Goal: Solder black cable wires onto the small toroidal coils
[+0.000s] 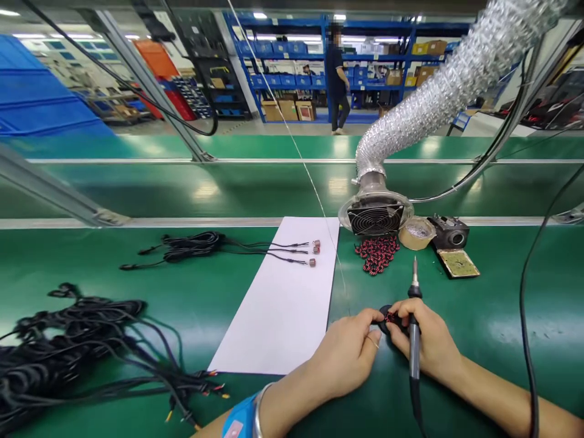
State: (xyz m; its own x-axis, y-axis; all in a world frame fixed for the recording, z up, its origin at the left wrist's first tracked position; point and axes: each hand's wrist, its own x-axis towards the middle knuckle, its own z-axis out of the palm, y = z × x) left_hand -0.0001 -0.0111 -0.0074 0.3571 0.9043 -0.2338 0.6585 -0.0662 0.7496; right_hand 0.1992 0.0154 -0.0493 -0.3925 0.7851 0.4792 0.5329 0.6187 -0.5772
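My left hand (342, 353) is closed, with thumb and forefinger pinched at the edge of a small dark round piece (384, 327). A tiny red-and-black part (390, 317) shows at that piece, between the fingertips of both hands. My right hand (431, 337) holds a soldering iron (414, 350) upright between its fingers, tip pointing away from me. The thumb and forefinger of that hand also reach to the tiny part. Fingers hide most of what is pinched. Farther back lies a pile of similar red-and-black parts (378, 253).
A fume extractor (376, 216) with a foil duct (420, 103) hangs behind the pile. Beside it are a tape roll (417, 233) and an iron stand with sponge (458, 263). Black cables (68, 347) lie left; several cable ends with small connectors rest on white paper (278, 316). A person (337, 79) stands beyond.
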